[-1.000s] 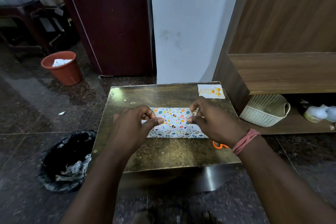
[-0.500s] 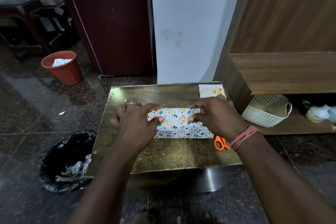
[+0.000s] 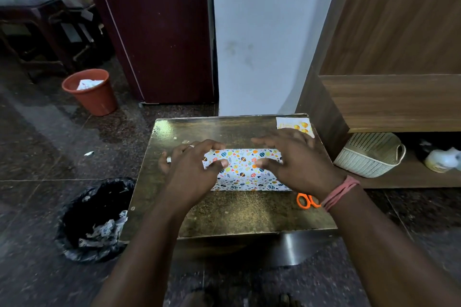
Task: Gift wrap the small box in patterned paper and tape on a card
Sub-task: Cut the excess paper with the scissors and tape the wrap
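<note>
The small box [image 3: 244, 167], wrapped in white paper with coloured dots and leaves, lies lengthwise on the middle of the dark gold table [image 3: 237, 214]. My left hand [image 3: 192, 169] holds its left end, thumb on top and fingers curled over the far edge. My right hand [image 3: 299, 162] hovers over the right end with fingers spread and blurred, its thumb touching the top of the paper. The card [image 3: 299, 126], white with orange balloons, lies flat at the table's far right corner, partly behind my right fingers.
Orange scissor handles [image 3: 304, 200] stick out from under my right wrist. A black-lined bin [image 3: 92, 219] stands left of the table, a red bucket [image 3: 89, 93] farther back. A cream basket [image 3: 369, 157] sits on the wooden shelf [image 3: 399, 102] to the right.
My right hand has let go of its pinch on the paper and spread its fingers. The box has been set flat, slightly farther from me, and the scissors now show.
</note>
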